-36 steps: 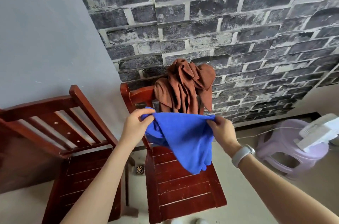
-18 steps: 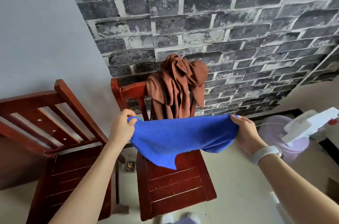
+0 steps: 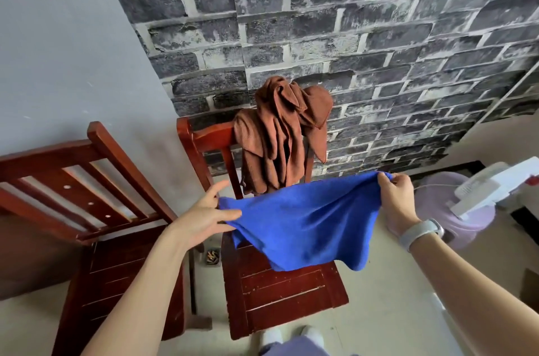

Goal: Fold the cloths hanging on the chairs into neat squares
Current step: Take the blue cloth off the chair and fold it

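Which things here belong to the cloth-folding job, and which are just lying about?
Job:
blue cloth, held by left hand and right hand
brown cloth on the chair

Lying about:
empty chair
purple stool
white appliance

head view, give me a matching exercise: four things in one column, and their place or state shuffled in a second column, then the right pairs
Things:
1. blue cloth
2. brown cloth
3. purple stool
4. watch

Place or state:
A. bunched over the backrest of the middle chair
B. on the wrist of the right hand
C. stretched in the air between the left hand and the right hand
D. on the floor to the right of the middle chair

Pairs: 1-C, 2-A, 3-D, 4-B
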### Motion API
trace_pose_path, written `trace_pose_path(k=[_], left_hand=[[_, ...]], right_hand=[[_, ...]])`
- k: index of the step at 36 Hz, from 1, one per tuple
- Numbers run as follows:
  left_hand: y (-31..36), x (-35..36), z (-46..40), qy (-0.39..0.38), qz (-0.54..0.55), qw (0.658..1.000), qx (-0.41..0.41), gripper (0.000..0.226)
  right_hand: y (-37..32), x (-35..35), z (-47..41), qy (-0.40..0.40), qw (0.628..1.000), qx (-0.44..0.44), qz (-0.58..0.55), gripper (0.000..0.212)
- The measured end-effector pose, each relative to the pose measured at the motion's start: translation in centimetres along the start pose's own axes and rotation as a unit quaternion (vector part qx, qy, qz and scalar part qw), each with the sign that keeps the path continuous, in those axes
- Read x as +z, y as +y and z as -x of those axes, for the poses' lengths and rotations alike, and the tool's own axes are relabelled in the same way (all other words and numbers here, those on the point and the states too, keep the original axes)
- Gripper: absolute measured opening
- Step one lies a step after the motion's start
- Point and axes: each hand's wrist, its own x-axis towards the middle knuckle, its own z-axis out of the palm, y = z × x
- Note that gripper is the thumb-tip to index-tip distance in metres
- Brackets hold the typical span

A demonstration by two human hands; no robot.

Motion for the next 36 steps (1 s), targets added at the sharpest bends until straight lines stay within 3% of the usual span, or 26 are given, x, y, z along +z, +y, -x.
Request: trace_pose_path(k=[3,7,12,15,21,30,36], left_hand=[[-0.5,1.0,0.0,0.012,-0.101,0.995,0.021,0.076],[-1.1,1.0,-0.8,0.097,-0.255,0.959,0.077,0.033],[-2.0,0.7,-1.5,0.204,-0.354,0.900,0.152,0.016],[-2.2,0.9,-1.7,0.226,-0.380,0.882,0.165,0.011],[-1.6,0.6,-2.1,0.231,-0.354,0.897,0.131,0.012],[-0.2,-1.2,-1.6,0.127,-0.366,0.915,0.116,0.017],[-0.2,-1.7,-1.3,0.011,-0.494,0.867,0.057,0.036]], right_hand=[[-0.1,-0.3,0.2,0.014,1.000,0.002,0.013,0.022],[-0.1,-0.9,0.1,0.029,0.999,-0.003,0.026,0.020],[-0.6,-1.5,1.0,0.024,0.999,-0.013,0.040,0.021],[-1.5,-1.7,2.1,0.011,0.998,-0.020,0.061,0.022],[-1.7,-1.8,2.2,0.008,0.993,-0.032,0.117,0.032],[-0.4,-2.3,0.7,-0.083,0.990,-0.016,0.110,0.013],[-0.9,-2.7,0.7,-0.247,0.954,0.014,0.170,0.019]])
